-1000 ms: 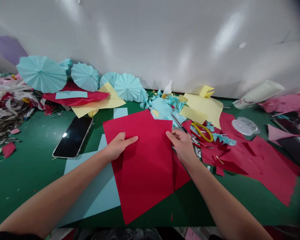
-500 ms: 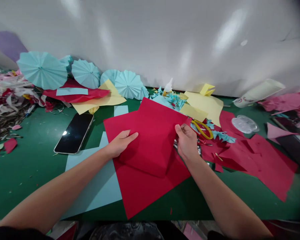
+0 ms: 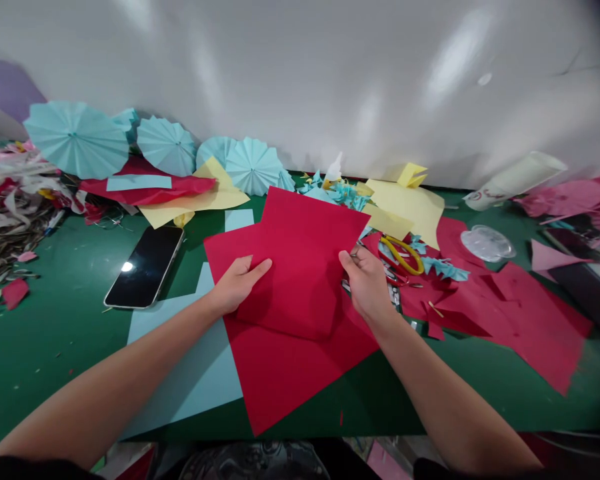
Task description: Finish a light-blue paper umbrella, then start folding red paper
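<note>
A square-looking sheet of red paper (image 3: 295, 267) is held between my two hands, tilted over the table. My left hand (image 3: 240, 283) grips its left edge, thumb on top and the other fingers hidden beneath. On the right edge, my right hand (image 3: 365, 280) pinches the sheet between thumb and curled fingers. Beneath it lies a larger red sheet (image 3: 280, 380), partly covered. Light blue paper (image 3: 190, 360) extends under that one to the left. Yellow-handled scissors (image 3: 405, 257) rest just beyond my right hand.
A phone (image 3: 145, 267) lies left of the papers. Pleated blue paper rosettes (image 3: 253, 167) lean on the wall at the back. Red paper scraps (image 3: 530, 320) and a clear plastic lid (image 3: 487, 243) are at right. Yellow paper (image 3: 415, 207) and a paper cup (image 3: 515, 180) stand further back.
The held red sheet has shifted slightly left and its far edge has turned a little. Both hands moved slightly left with it, keeping their grip.
</note>
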